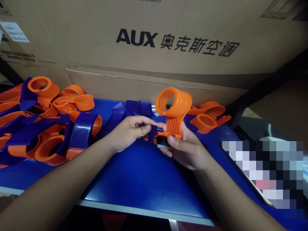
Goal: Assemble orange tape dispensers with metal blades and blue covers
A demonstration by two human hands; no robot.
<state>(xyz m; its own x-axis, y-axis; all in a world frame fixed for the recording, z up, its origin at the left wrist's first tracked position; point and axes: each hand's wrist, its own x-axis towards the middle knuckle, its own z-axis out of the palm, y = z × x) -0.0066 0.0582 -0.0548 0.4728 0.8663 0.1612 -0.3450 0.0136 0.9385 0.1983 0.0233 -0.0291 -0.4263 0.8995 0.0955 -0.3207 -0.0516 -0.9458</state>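
Orange plastic makes up the ring-topped part with a ribbed neck (pixel 177 112) that the right hand (pixel 190 150) grips around its lower end, thumb in front, holding it above the worktop with the ring uppermost. At its foot, beside that thumb, sits a short black cylinder (pixel 162 140) with a pale strip under it. The left hand (pixel 132 131) pinches a small dark-blue plastic piece (pixel 153 134) between thumb and fingers; its narrow peg points toward the orange part's lower end, but whether the two touch, I cannot tell.

Behind the left hand, more dark-blue plastic pieces (pixel 120 111) lie on the glossy blue worktop (pixel 144 183). Farther left is a heaped pile of orange ringed parts and curved blue pieces (pixel 45 125), some overlapping. Just beyond the right hand lie loose orange ringed parts (pixel 203 129). Near the right edge is a flat object (pixel 255 179), its face pixelated. Across the back stands a large brown cardboard box (pixel 96 41) with black "AUX" lettering
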